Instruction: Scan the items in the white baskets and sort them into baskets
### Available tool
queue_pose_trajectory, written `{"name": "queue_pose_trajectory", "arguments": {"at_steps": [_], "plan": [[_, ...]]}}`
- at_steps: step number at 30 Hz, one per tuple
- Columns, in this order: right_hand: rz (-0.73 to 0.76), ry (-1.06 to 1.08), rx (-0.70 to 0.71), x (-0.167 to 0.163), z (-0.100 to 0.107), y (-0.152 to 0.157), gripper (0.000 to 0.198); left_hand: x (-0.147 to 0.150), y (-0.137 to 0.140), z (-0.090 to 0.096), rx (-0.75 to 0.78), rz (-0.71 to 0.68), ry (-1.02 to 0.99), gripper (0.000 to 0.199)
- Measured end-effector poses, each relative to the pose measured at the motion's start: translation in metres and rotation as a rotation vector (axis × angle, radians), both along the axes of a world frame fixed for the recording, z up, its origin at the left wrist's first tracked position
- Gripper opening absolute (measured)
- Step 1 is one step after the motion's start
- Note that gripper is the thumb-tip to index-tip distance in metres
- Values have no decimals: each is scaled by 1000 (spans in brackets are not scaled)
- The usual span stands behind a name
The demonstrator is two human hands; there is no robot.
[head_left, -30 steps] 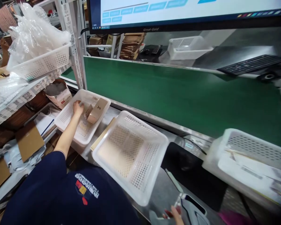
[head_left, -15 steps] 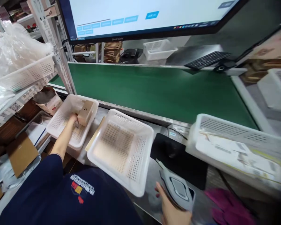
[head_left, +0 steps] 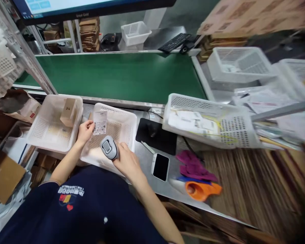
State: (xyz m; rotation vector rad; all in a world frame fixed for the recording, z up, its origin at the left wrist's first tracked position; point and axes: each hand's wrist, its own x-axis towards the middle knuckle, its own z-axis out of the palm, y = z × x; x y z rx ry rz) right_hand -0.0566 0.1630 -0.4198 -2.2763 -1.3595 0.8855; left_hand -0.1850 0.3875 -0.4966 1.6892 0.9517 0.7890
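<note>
Between the fingers of my left hand [head_left: 86, 131] is a printed paper label [head_left: 100, 123], held up over the near white basket [head_left: 134, 126]. My right hand [head_left: 127, 160] grips a grey handheld barcode scanner [head_left: 109, 148], its head turned toward the label. Both hands are above that basket, the scanner to the right of and below the paper. Left of them stands another white basket [head_left: 79, 101] with a small brown cardboard box [head_left: 68, 112] in its back right part. The scanner's handle is mostly hidden by my right hand.
On the metal table lie a phone [head_left: 161, 167], a cutter [head_left: 147, 147], a black mat [head_left: 165, 139], a purple cloth [head_left: 194, 165] and an orange object [head_left: 202, 190]. A long basket [head_left: 237, 130] holds packets. Behind runs a green conveyor belt [head_left: 122, 74] under a monitor [head_left: 91, 12].
My left hand has left the basket with the box and now holds the label. My right hand has lifted the scanner from the table and moved left. The view has swung right.
</note>
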Motion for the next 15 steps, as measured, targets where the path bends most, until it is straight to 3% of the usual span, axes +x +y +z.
{"name": "queue_pose_trajectory", "arguments": {"at_steps": [3, 6, 7, 9, 12, 15], "plan": [[-20, 11, -82, 4, -13, -24, 57, -4, 11, -3, 164, 20, 109, 37], [-52, 68, -86, 8, -39, -56, 48, -18, 58, 17, 439, 233, 438, 63], [-59, 87, -75, 10, -49, -65, 44, -24, 76, 27, 457, 307, 590, 73], [-77, 107, -40, 14, -69, -79, 38, -35, 107, 47, 348, 384, 864, 84], [-141, 102, 93, 23, -87, -83, 40, -47, 125, 73, 208, 342, 1010, 74], [-170, 138, 250, 45, -77, -71, 37, -57, 111, 86, 422, 268, 949, 77]]}}
